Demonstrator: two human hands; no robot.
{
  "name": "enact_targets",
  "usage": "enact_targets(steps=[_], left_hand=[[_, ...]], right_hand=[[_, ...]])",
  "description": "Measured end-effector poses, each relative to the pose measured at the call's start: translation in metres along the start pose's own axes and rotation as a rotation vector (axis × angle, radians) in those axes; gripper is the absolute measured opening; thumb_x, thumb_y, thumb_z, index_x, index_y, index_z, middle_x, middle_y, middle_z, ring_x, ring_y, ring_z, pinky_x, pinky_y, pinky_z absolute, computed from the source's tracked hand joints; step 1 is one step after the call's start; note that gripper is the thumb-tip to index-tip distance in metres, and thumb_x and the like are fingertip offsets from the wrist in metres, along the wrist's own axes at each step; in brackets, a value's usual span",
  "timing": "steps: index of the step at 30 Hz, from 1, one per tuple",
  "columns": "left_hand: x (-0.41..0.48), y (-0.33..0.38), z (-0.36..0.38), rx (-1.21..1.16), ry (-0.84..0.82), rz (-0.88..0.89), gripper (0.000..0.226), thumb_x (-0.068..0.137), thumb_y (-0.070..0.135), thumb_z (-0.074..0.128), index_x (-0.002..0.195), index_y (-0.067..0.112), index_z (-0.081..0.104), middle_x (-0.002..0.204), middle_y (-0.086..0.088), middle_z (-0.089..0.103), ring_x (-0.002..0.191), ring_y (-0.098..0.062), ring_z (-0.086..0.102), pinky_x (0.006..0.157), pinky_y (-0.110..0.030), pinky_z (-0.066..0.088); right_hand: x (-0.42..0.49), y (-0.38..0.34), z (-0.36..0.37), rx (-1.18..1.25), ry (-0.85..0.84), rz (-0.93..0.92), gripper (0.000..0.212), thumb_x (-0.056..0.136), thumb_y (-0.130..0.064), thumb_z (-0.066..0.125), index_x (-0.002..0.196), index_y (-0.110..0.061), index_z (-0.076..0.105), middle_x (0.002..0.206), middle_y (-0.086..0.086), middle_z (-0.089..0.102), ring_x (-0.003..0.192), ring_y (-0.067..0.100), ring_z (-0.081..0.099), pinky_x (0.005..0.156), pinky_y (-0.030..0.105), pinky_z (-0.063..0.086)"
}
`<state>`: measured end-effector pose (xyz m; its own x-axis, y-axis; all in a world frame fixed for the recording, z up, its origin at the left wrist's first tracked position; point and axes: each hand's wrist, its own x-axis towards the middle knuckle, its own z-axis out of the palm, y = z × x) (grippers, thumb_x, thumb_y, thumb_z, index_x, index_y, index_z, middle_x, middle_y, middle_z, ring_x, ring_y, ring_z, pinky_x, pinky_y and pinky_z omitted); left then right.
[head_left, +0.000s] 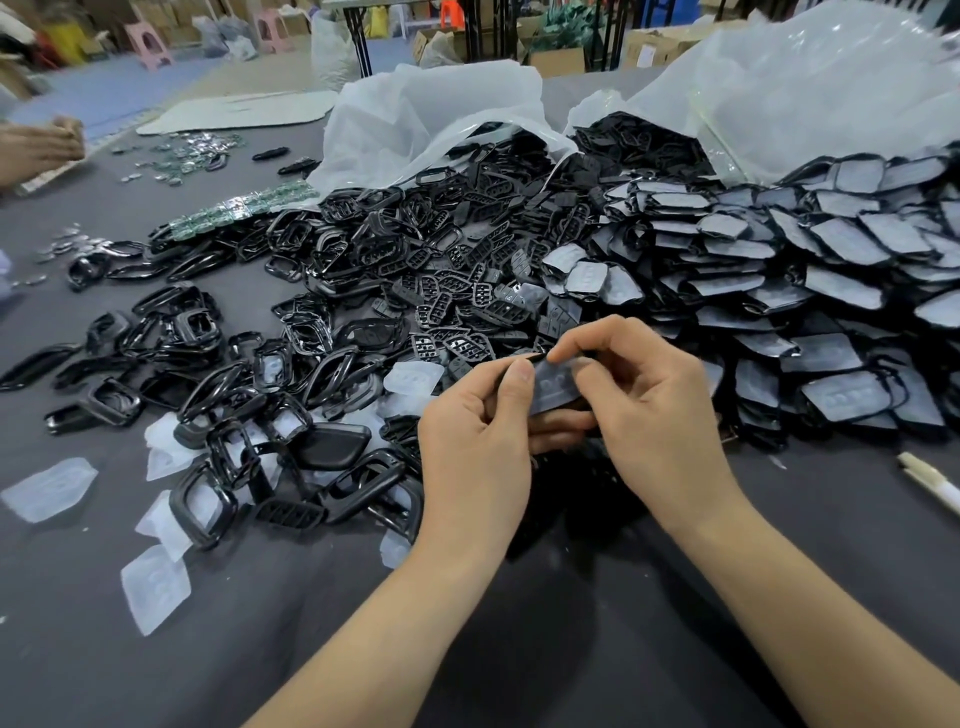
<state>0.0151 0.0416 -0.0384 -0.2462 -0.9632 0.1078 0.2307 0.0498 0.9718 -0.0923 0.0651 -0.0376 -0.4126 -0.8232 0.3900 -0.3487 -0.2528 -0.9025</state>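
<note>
Key-fob pad (553, 387), translucent grey, embossed buttons

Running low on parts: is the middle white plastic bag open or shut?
Open: the white plastic bag gapes, black plastic frames spilling out.

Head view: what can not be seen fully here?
Head view, black plastic frame with grey translucent pad: partly hidden by the left hand and right hand.
Head view, white pen: cut off by the right edge.
Head view, another person's hand: cut off by the left edge.
</note>
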Motion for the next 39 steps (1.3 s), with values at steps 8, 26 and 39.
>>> enact_targets(steps=[8,26,39], left_hand=[[0.0,-0.001,-0.001,0.019,0.048,0.014,0.028,0.1,0.008,0.047,0.082,0.012,0.069,0.067,-0.003,0.071,0.054,-0.017,0.069,0.051,-0.021,0.055],[0.0,-0.008,-0.004,0.074,0.077,0.046,0.025,0.1,0.011,0.049,0.088,0.013,0.07,0.077,-0.011,0.073,0.063,-0.025,0.072,0.056,-0.03,0.058],[-0.001,-0.01,-0.003,0.109,0.07,0.07,0.022,0.099,0.013,0.049,0.093,0.008,0.069,0.073,-0.006,0.072,0.063,-0.024,0.072,0.059,-0.034,0.06]], right_hand=[[-0.002,0.003,0.002,-0.134,0.019,-0.116,0.02,0.083,-0.007,0.053,0.084,-0.021,0.068,0.084,-0.005,0.062,0.08,0.013,0.059,0.071,0.031,0.049],[-0.003,0.004,0.003,-0.049,0.018,-0.061,0.02,0.083,-0.009,0.055,0.08,-0.024,0.068,0.082,-0.005,0.065,0.075,0.016,0.061,0.071,0.041,0.052],[0.001,0.002,-0.003,-0.176,-0.01,-0.159,0.017,0.082,-0.007,0.055,0.079,-0.018,0.067,0.08,-0.006,0.064,0.072,0.013,0.059,0.066,0.029,0.048]])
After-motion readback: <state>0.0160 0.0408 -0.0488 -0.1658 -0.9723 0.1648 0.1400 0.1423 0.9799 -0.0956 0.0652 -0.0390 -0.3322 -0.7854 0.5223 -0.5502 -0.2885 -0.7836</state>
